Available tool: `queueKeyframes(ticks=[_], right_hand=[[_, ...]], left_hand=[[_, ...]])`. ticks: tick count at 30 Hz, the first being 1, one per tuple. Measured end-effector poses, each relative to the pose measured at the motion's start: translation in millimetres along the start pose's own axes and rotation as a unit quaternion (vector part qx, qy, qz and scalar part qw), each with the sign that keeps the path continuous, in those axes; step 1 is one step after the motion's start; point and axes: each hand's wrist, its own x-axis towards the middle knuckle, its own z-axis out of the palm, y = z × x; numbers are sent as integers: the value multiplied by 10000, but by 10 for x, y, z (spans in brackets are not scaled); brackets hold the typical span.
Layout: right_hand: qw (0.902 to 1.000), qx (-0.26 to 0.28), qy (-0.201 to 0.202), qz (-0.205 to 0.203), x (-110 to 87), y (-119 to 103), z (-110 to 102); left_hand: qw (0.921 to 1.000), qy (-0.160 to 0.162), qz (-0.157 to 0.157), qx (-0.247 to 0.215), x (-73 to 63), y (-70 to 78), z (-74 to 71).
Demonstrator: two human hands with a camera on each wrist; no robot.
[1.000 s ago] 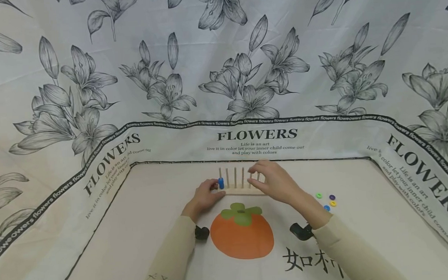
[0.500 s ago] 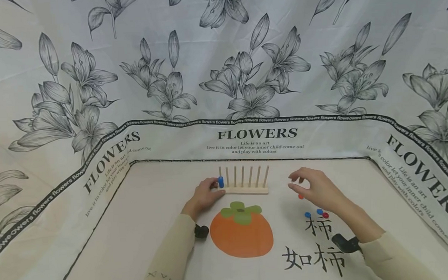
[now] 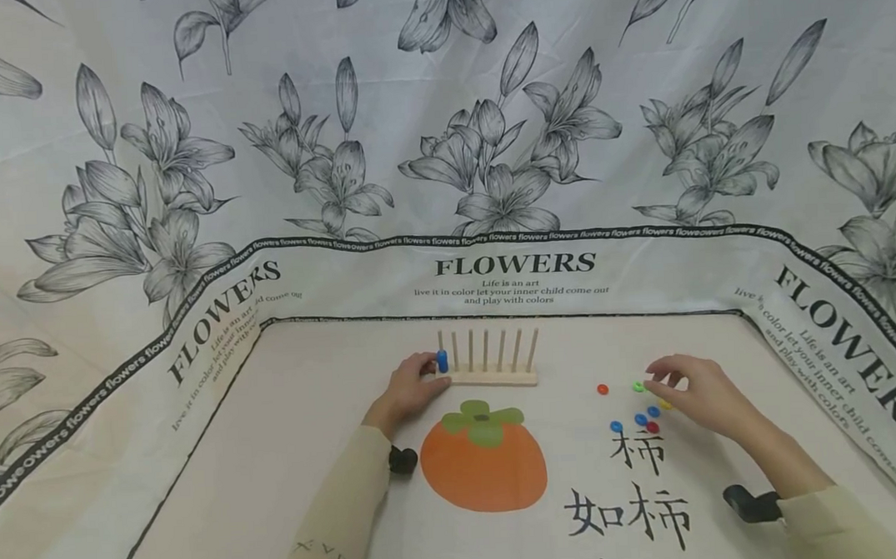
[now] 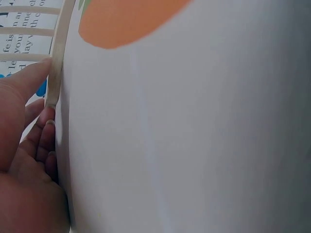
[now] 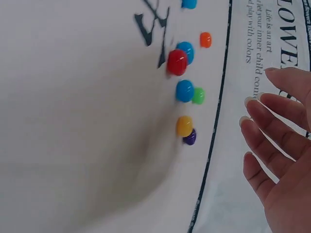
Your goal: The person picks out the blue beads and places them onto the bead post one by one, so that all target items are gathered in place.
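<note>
A wooden peg rack [image 3: 497,379] with several upright pegs stands at the back middle of the table. Blue beads [image 3: 442,361] are stacked on its leftmost peg; the other pegs are bare. My left hand [image 3: 410,385] grips the rack's left end, its thumb along the front of the base in the left wrist view. Over at the right, my right hand [image 3: 696,389] hovers with loosely bent, parted fingers, holding nothing. Close to its fingertips lies a green bead [image 3: 639,386]. A yellow bead [image 3: 665,404] is partly hidden below that hand, and the right wrist view shows a purple bead [image 5: 190,137].
Loose ring beads lie around: an orange-red one [image 3: 602,389], a dark red one [image 3: 653,427] and several blue ones [image 3: 615,426]. The cloth carries a printed persimmon [image 3: 484,465] and black characters. A flower-printed curtain [image 3: 515,276] rises behind the rack.
My right hand has left the rack's pegs and moved right, over to the loose beads. An orange-red bead and others hidden before now show. The left hand keeps its hold on the rack.
</note>
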Motion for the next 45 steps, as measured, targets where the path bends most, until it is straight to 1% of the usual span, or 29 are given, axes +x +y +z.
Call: queueKeyframes(ticks=[6, 9, 14, 20, 28, 35, 45], right_hand=[[9992, 46, -263, 302, -114, 220, 77], [9986, 121, -356, 378, -145, 279, 117], [9976, 211, -468, 474, -162, 347, 173], [9946, 318, -726, 675, -157, 370, 202], [9926, 312, -840, 815, -155, 356, 249], [9942, 224, -752, 741, -137, 369, 289], [9949, 74, -763, 663, -118, 358, 284]], left_hand=[[10000, -30, -49, 0, -1, 10, -3], [10000, -29, -44, -19, -8, 26, -16], [9999, -45, 8, 100, -1, 40, -23], [9998, -61, 41, 165, -1, 53, -17], [9999, -43, 11, 162, -17, 59, -22], [9999, -35, 12, 145, -18, 43, -21], [9999, -47, 43, 117, -21, 51, -32]])
